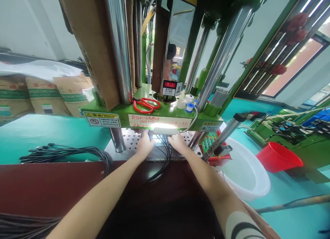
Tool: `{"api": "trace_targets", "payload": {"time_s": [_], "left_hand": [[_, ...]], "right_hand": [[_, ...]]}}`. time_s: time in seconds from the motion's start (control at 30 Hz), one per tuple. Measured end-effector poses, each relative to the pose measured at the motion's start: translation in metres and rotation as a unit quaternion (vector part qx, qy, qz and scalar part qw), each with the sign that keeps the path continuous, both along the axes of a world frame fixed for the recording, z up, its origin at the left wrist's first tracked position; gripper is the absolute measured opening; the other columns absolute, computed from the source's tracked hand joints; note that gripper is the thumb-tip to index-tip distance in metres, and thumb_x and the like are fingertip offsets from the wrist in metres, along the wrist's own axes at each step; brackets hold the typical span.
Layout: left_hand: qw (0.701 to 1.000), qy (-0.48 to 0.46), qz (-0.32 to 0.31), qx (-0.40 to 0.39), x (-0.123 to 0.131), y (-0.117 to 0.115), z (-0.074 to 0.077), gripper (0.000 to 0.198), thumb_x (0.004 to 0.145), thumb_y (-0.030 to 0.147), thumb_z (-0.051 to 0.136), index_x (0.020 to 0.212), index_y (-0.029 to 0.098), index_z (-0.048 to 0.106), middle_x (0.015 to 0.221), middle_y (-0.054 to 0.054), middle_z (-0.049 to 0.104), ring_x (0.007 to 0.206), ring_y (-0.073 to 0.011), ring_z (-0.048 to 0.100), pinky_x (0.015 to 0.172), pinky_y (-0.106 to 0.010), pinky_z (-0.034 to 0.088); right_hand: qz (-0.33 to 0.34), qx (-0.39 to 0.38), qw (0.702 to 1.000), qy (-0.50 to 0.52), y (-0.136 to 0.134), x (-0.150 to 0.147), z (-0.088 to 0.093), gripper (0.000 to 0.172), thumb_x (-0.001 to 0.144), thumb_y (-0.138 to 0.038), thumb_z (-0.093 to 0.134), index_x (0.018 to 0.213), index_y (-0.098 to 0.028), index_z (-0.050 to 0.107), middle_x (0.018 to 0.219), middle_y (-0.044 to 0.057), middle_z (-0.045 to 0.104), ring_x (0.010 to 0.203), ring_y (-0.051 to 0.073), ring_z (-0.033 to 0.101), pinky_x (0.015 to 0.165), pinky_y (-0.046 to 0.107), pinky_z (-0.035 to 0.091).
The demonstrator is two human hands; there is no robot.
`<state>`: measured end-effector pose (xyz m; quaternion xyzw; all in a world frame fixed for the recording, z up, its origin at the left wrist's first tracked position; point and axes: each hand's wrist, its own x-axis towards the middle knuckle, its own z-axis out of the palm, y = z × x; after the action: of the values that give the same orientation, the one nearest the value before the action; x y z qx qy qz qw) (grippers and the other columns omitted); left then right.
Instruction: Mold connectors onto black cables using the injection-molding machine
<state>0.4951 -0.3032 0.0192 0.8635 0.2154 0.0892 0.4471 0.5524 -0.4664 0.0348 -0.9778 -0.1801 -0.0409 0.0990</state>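
Under the green beam of a press, a shiny metal mould [159, 140] lies between my two hands, lit by a white lamp [165, 130]. My left hand [144, 145] is closed at the mould's left side, thumb toward the middle. At the right side my right hand [178, 143] is closed too, with its fingers curled. Part of the fingertips is hidden by the lamp and beam. Several black cables [165, 157] run out of the mould toward me, between my wrists, and droop over the front edge of the perforated metal bed [129, 142].
Red-handled scissors [146, 105] and a blue-and-white spool [189, 107] lie on the green beam [123, 111]. Black cable bundles [77, 151] lie at left. Steel columns [120, 50] flank the bed. A button panel [209, 142], white tub [244, 170] and red bucket [279, 157] stand right.
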Motion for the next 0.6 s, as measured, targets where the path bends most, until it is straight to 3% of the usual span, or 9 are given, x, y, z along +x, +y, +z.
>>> {"api": "trace_targets", "payload": {"time_s": [0.1, 0.23, 0.6], "left_hand": [[0.992, -0.002, -0.027, 0.123, -0.0006, -0.0004, -0.0005, 0.043, 0.074, 0.019, 0.044, 0.115, 0.008, 0.045, 0.086, -0.017, 0.063, 0.090, -0.0315, 0.059, 0.079, -0.043, 0.043], [0.975, 0.007, -0.048, 0.215, 0.0014, 0.0027, 0.0004, 0.041, 0.079, 0.020, 0.035, 0.115, 0.006, 0.048, 0.085, -0.018, 0.064, 0.087, -0.0308, 0.060, 0.077, -0.041, 0.043], [0.953, 0.033, -0.047, 0.299, 0.0045, 0.0028, 0.0025, 0.036, 0.078, 0.014, 0.034, 0.106, 0.007, 0.055, 0.078, -0.016, 0.065, 0.077, -0.0270, 0.062, 0.068, -0.036, 0.046]], "right_hand": [[-0.005, -0.007, 1.000, -0.003, 0.0046, 0.0020, -0.0018, 0.031, 0.083, -0.024, 0.040, 0.087, -0.012, 0.068, 0.088, 0.013, 0.068, 0.083, 0.022, 0.061, 0.073, 0.028, 0.043], [-0.022, -0.012, 1.000, -0.008, 0.0079, 0.0035, -0.0046, 0.034, 0.085, -0.021, 0.035, 0.087, -0.012, 0.068, 0.090, 0.014, 0.067, 0.087, 0.022, 0.060, 0.077, 0.029, 0.042], [-0.029, -0.020, 0.999, -0.001, 0.0116, 0.0013, 0.0015, 0.033, 0.085, -0.022, 0.035, 0.099, -0.014, 0.064, 0.094, 0.013, 0.065, 0.088, 0.023, 0.060, 0.076, 0.030, 0.044]]}}
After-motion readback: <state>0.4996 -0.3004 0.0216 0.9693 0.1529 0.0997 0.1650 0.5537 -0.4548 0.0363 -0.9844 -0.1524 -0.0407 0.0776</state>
